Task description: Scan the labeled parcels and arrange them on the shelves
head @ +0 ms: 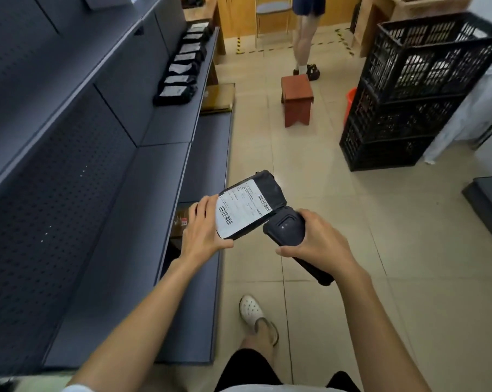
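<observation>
My left hand (203,230) grips a black parcel (267,188) by its near left edge, with its white barcode label (240,212) facing up. My right hand (321,241) is wrapped around a black handheld scanner (285,229), whose head touches the parcel's right edge. Both are held in front of me over the tiled floor, just right of the grey shelf unit (160,171). Further along the same shelf lies a row of several black labeled parcels (182,73).
Stacked black plastic crates (408,89) stand at the right. A small red-brown stool (297,99) sits on the floor ahead, with another person's legs (305,38) behind it. A cardboard box (219,97) rests on the lower shelf. My white shoe (251,309) is below.
</observation>
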`<state>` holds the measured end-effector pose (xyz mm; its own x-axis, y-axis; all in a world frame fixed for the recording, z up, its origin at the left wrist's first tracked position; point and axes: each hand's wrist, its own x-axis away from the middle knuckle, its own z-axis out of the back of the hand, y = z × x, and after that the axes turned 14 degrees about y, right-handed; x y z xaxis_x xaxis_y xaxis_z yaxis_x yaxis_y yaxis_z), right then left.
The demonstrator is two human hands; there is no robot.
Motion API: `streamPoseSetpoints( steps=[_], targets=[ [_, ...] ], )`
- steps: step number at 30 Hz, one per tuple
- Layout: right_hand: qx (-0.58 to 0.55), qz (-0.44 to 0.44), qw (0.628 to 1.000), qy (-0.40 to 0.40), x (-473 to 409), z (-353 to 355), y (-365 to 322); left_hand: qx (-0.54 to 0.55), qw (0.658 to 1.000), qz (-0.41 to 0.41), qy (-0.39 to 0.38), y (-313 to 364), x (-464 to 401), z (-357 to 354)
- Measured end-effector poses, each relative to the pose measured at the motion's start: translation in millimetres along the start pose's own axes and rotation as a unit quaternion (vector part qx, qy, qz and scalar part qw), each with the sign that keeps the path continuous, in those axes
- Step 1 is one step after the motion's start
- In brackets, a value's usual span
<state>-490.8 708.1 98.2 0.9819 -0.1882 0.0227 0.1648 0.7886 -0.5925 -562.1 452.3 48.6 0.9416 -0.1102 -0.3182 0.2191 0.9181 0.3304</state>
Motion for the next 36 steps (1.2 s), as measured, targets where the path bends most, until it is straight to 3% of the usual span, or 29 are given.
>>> streamPoseSetpoints(
  steps=[12,18,26,33,36],
  targets=[
    [0.004,0.032,0.999,0.004,-307,-12,-71,0.010,0.999,0.035,0.021,-67,-296,-72],
    [0.008,0.037,0.999,-0.021,-433,-29,-78,-0.009,0.999,0.049,0.022,-85,-405,-113],
    [0.015,0.120,0.987,-0.109,-635,-65,-94,-0.036,0.977,0.208,0.030,-135,-517,-171],
    [0.044,0.229,0.954,-0.190,-810,-94,-134,-0.095,0.917,0.380,0.074,-160,-606,-204],
    [0.056,0.261,0.943,-0.200,-843,-104,-148,-0.099,0.912,0.390,0.079,-161,-617,-211]
  ],
)
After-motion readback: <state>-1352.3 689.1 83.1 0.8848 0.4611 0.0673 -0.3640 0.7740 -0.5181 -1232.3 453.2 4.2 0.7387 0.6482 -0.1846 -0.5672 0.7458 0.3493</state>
